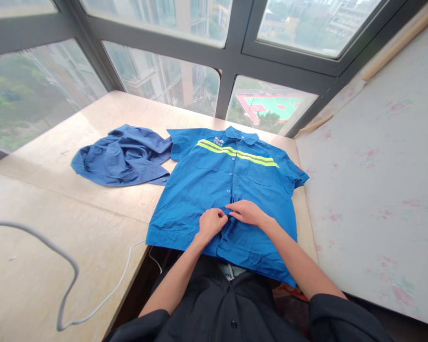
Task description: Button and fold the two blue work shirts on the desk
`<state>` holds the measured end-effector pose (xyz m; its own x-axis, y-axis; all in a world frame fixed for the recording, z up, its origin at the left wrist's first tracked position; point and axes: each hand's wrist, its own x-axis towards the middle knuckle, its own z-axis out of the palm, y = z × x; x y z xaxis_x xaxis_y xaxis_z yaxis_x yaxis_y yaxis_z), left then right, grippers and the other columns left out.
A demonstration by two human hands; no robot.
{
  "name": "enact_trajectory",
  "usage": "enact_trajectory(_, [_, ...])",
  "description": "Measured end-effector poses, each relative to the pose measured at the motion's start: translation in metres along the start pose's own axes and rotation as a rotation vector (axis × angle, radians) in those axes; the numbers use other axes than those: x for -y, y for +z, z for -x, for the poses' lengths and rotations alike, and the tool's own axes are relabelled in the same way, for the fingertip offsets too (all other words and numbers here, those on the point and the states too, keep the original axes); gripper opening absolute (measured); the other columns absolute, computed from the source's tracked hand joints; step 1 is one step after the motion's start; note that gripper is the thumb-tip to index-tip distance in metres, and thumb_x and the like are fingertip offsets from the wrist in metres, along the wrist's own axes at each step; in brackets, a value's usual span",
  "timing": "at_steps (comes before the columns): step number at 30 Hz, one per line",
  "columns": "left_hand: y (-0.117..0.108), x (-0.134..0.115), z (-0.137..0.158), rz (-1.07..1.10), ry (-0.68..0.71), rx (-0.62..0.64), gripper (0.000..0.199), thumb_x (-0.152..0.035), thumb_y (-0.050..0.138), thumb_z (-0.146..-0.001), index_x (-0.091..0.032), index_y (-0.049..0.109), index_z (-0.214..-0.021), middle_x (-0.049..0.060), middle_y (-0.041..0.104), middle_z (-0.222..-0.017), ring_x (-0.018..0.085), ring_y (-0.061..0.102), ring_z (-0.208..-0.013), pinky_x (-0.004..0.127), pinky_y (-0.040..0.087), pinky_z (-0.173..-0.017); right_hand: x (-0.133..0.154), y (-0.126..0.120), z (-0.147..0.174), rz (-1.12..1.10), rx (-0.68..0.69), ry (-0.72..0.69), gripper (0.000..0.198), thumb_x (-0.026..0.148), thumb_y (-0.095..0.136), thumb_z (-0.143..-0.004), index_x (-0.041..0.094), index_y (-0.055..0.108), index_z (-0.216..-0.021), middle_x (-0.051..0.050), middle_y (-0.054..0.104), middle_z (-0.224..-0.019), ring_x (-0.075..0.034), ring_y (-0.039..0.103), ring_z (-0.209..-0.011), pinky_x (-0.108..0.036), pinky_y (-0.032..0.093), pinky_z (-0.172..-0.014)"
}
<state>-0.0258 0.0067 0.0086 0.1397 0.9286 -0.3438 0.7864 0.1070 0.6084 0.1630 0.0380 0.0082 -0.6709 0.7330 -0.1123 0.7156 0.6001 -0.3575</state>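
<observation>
A blue short-sleeved work shirt [196, 190] lies spread front side up, its collar toward the window and its hem at the near table edge. A yellow-green reflective stripe [237, 153] crosses its chest. Buttons run down the front placket, fastened in the upper part. On the lower placket, my left hand [213, 222] pinches the shirt's front edge, fingers closed. Close beside it, my right hand [245, 212] grips the other side of the placket between thumb and fingers. Any button between the fingertips is hidden.
A crumpled darker blue garment [121, 156] lies left of the shirt on the pale wooden table [74, 216]. A white-grey cable [69, 259] loops over the table's left part. Grey-framed windows [231, 52] stand behind; a flower-patterned wall [374, 190] bounds the right.
</observation>
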Motion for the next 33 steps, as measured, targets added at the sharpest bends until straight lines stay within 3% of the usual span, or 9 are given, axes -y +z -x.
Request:
enact_trajectory(7, [0.003,0.004,0.006,-0.035,0.043,-0.058,0.022,-0.027,0.053,-0.083,-0.020,0.073,-0.078,0.007,0.074,-0.084,0.019,0.067,-0.079,0.025,0.042,-0.068,0.005,-0.011,-0.003,0.104,0.115,0.008,0.048,0.028,0.061,-0.090,0.021,0.053,-0.138,-0.009,0.073,-0.100,-0.022,0.068,-0.087,-0.028,0.047,-0.071])
enact_trajectory(9, [0.004,0.004,0.008,-0.080,0.036,-0.058,0.023,-0.027,0.052,-0.085,-0.021,0.073,-0.080,0.008,0.073,-0.087,0.021,0.067,-0.082,0.026,0.043,-0.070,0.010,-0.012,-0.009,0.162,0.154,-0.012,0.042,0.028,0.060,-0.091,0.022,0.057,-0.133,-0.008,0.070,-0.101,-0.021,0.067,-0.085,-0.027,0.045,-0.069])
enact_trajectory(13, [0.005,0.006,0.012,-0.098,0.026,-0.031,0.022,-0.027,0.050,-0.087,-0.021,0.072,-0.090,0.009,0.072,-0.093,0.021,0.067,-0.087,0.027,0.046,-0.075,0.016,-0.014,-0.019,0.240,0.187,-0.078,0.017,0.025,0.058,-0.091,0.022,0.068,-0.105,-0.007,0.062,-0.105,-0.017,0.064,-0.084,-0.024,0.041,-0.063])
enact_trajectory(18, [0.001,0.008,0.017,-0.068,0.075,-0.048,0.028,-0.024,0.048,-0.091,-0.021,0.068,-0.110,0.008,0.071,-0.106,0.020,0.065,-0.100,0.027,0.046,-0.086,0.013,-0.012,-0.021,0.239,0.117,-0.180,0.011,0.020,0.055,-0.092,0.019,0.065,-0.095,-0.009,0.057,-0.117,-0.015,0.061,-0.083,-0.024,0.038,-0.062])
enact_trajectory(20, [0.000,0.006,0.016,-0.075,0.078,-0.040,0.030,-0.022,0.044,-0.093,-0.023,0.070,-0.108,0.008,0.071,-0.109,0.020,0.065,-0.102,0.026,0.046,-0.088,0.010,-0.007,-0.018,0.229,0.093,-0.225,0.013,0.018,0.052,-0.093,0.019,0.064,-0.098,-0.008,0.059,-0.115,-0.013,0.060,-0.080,-0.024,0.037,-0.061])
enact_trajectory(25, [-0.006,-0.001,0.005,-0.114,0.057,0.010,0.025,-0.023,0.051,-0.088,-0.025,0.072,-0.102,0.007,0.073,-0.104,0.022,0.067,-0.096,0.028,0.047,-0.080,0.003,0.008,-0.009,0.226,0.019,-0.292,0.020,0.016,0.042,-0.097,0.018,0.061,-0.097,-0.004,0.062,-0.088,-0.014,0.056,-0.072,-0.024,0.034,-0.059])
enact_trajectory(33, [-0.007,-0.001,-0.009,-0.046,0.037,0.036,0.021,-0.019,0.051,-0.085,-0.020,0.072,-0.087,0.010,0.074,-0.094,0.023,0.067,-0.093,0.028,0.046,-0.078,0.001,0.017,-0.011,0.232,-0.153,-0.356,0.025,0.014,0.037,-0.098,0.016,0.061,-0.097,-0.007,0.060,-0.088,-0.017,0.052,-0.078,-0.027,0.037,-0.070])
